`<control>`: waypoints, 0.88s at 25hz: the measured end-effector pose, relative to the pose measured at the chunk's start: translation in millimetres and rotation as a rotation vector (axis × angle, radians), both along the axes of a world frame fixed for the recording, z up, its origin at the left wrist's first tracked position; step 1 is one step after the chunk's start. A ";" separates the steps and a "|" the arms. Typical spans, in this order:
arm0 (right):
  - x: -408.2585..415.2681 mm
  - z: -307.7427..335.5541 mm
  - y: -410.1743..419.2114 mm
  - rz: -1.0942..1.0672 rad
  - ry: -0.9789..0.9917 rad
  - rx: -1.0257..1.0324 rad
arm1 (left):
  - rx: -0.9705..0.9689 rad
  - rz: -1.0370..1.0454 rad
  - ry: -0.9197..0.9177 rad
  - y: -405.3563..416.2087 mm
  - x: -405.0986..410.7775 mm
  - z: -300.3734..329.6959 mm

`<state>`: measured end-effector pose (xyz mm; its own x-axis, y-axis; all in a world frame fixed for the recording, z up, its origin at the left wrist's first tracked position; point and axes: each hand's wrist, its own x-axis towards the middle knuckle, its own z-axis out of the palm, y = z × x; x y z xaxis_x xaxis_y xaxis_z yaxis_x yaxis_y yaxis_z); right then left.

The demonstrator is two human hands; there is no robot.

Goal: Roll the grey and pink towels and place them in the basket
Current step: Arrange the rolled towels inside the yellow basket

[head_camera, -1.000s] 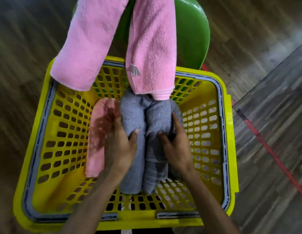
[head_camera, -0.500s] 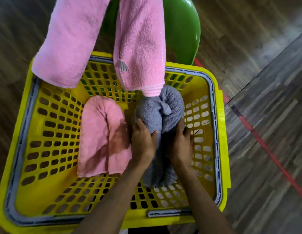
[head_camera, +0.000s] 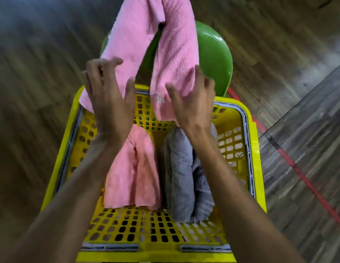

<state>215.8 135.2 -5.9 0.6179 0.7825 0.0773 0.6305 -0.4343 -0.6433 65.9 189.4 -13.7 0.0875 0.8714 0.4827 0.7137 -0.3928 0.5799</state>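
Note:
A yellow perforated basket (head_camera: 249,130) stands on the floor below me. Inside it a rolled pink towel (head_camera: 133,173) lies on the left and a rolled grey towel (head_camera: 181,173) lies on the right, side by side. An unrolled pink towel (head_camera: 146,40) hangs from the green chair over the basket's far rim. My left hand (head_camera: 108,99) is raised with fingers spread against the hanging towel's left flap. My right hand (head_camera: 192,99) is raised with fingers spread at its right flap, touching the cloth. Neither hand grips anything.
A green plastic chair (head_camera: 214,54) stands just beyond the basket. Dark wood-pattern floor surrounds everything. A red line (head_camera: 302,175) runs diagonally across the floor on the right.
Both hands have let go of the grey towel in the basket and risen to the hanging pink towel. The view has tilted upward.

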 end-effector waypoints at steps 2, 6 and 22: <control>-2.9 4.0 31.5 -0.051 -0.041 -0.144 | -0.097 0.059 0.127 32.1 1.4 -1.0; 3.1 -2.2 47.4 -0.147 0.026 -0.250 | -0.324 0.074 0.205 53.0 10.9 -11.1; -112.7 -111.5 -123.2 0.078 0.396 -0.387 | -0.816 0.132 0.200 -114.0 -87.1 -103.8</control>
<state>103.1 12.0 -117.4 0.4800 0.7525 -0.4510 0.4131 -0.6474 -0.6405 -21.2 75.3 -117.4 -0.0230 0.9489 -0.3148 0.8438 0.1873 0.5030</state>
